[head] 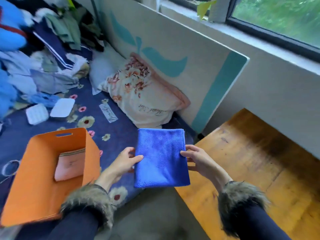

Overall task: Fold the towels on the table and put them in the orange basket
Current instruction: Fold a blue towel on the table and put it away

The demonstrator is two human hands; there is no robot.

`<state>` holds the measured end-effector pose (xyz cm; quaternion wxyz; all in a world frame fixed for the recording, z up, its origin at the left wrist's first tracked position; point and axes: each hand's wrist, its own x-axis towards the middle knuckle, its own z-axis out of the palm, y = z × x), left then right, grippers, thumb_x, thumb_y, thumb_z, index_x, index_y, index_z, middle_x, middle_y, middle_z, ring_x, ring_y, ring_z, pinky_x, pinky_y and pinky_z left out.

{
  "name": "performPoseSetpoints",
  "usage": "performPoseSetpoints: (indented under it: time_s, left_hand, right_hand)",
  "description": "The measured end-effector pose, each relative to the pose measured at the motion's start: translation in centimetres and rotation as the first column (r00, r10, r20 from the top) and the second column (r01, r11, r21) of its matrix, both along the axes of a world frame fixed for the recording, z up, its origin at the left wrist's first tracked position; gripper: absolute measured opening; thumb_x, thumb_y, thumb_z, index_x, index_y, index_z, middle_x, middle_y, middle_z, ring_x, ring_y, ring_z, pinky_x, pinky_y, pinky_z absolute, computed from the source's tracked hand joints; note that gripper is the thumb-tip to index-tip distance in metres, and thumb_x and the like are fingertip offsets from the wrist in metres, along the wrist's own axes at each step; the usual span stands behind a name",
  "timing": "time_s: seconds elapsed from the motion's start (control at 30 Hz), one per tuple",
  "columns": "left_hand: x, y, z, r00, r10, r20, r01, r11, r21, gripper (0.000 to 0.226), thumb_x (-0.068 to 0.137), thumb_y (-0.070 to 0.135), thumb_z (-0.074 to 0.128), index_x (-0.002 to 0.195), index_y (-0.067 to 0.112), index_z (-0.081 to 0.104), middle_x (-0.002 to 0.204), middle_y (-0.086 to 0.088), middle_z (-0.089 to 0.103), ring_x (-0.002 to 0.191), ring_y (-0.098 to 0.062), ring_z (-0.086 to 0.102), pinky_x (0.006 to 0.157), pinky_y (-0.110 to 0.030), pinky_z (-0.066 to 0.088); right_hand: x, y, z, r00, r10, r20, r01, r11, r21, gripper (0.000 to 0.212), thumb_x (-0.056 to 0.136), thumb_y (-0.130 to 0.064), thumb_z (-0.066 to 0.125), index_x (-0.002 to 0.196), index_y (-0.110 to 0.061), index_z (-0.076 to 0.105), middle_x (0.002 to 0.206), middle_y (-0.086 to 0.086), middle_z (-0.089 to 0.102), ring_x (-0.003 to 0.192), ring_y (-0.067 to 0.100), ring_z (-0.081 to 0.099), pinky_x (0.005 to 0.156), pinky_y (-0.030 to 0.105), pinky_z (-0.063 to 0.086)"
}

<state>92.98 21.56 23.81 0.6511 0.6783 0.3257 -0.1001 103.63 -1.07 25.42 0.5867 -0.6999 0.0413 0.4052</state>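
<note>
Left hand: my left hand point(125, 161) grips the left edge of the blue towel point(161, 158), thumb laid on top of the cloth, remaining fingers curled beneath it.
Right hand: my right hand point(197, 160) grips the right edge of the same towel, thumb on the upper face, fingers wrapped under the edge.
Blue towel: folded into a flat rectangle, held level between both my hands, lifted clear of any surface. It sits above the edge of the bed, between the orange basket point(39, 184) and the wooden table point(259, 161).
Orange basket: stands on the bed to my left, mouth open and tipped toward me, a handle slot in its far wall. It is near my left hand but not touching the towel.
Basket contents: one folded pink towel point(69, 166) with a striped edge lies on the basket floor, against the right wall.
Wooden table: to my right, orange-brown top with darker stains near the wall side.
Bed surface: dark blue bedcover point(110, 122) with a flower print.
Floral pillow point(138, 94): leans against the headboard point(190, 54), which is pale with teal shapes.
Clothes pile point(34, 54): heaped at the far left of the bed, mostly blue and white items.
Sleeves: both my cuffs point(239, 205) are trimmed with fur over dark sleeves.
Window point(277, 16): above the table, greenery outside, blurred.
</note>
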Motion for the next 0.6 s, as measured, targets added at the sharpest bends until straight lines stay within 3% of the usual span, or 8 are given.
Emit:
performPoseSetpoints:
  time_s: [0.13, 0.27, 0.37, 0.43, 0.6]
  left_hand:
    - [-6.0, 8.9, 0.2, 0.987, 0.159, 0.002, -0.159, 0.985, -0.062, 0.025, 0.09, 0.008, 0.057, 0.109, 0.019, 0.046, 0.1, -0.005, 0.056, 0.077, -0.015, 0.058, 0.062, -0.028, 0.047]
    - [-12.2, 17.4, -0.7, 0.96, 0.28, -0.012, -0.28, 0.959, -0.044, 0.03, 0.088, 0.008, 0.059, 0.113, 0.02, 0.047, 0.1, -0.005, 0.056, 0.083, -0.018, 0.057, 0.064, -0.03, 0.043]
    - [-15.9, 22.4, -1.9, 0.928, 0.37, -0.049, -0.371, 0.929, -0.004, 0.025, 0.088, 0.007, 0.057, 0.102, 0.026, 0.048, 0.1, -0.003, 0.055, 0.092, -0.022, 0.055, 0.076, -0.034, 0.043]
    - [-17.6, 24.7, -2.7, 0.916, 0.393, -0.084, -0.393, 0.919, 0.022, 0.026, 0.088, 0.007, 0.056, 0.108, 0.022, 0.048, 0.103, -0.004, 0.056, 0.094, -0.022, 0.056, 0.075, -0.033, 0.044]
    - [-19.2, 28.4, -5.6, 0.887, 0.42, -0.193, -0.398, 0.906, 0.142, 0.036, 0.086, 0.008, 0.055, 0.12, 0.012, 0.045, 0.11, -0.013, 0.058, 0.094, -0.027, 0.059, 0.078, -0.036, 0.047]
  right_hand:
    - [-3.3, 10.7, 0.3, 0.996, 0.09, -0.007, -0.09, 0.996, 0.011, 0.018, 0.09, -0.011, 0.056, 0.106, -0.014, 0.062, 0.085, 0.001, 0.069, 0.066, 0.011, 0.064, 0.066, 0.028, 0.05]
    - [-6.9, 21.0, -0.8, 0.981, 0.19, -0.047, -0.191, 0.982, -0.014, 0.019, 0.087, -0.009, 0.057, 0.104, -0.014, 0.062, 0.084, 0.002, 0.067, 0.066, 0.013, 0.059, 0.062, 0.027, 0.046]
    - [-9.5, 27.4, -2.2, 0.963, 0.258, -0.074, -0.26, 0.965, -0.02, 0.019, 0.087, -0.009, 0.056, 0.104, -0.015, 0.062, 0.089, 0.004, 0.067, 0.073, 0.016, 0.061, 0.072, 0.034, 0.048]
    - [-11.1, 30.5, -3.1, 0.951, 0.294, -0.095, -0.3, 0.953, -0.049, 0.02, 0.087, -0.008, 0.055, 0.105, -0.013, 0.061, 0.092, 0.006, 0.067, 0.08, 0.02, 0.06, 0.078, 0.038, 0.049]
    - [-12.7, 36.0, -5.5, 0.934, 0.335, -0.126, -0.35, 0.928, -0.128, 0.016, 0.088, -0.004, 0.052, 0.099, -0.014, 0.057, 0.081, 0.004, 0.061, 0.063, 0.015, 0.056, 0.054, 0.024, 0.047]
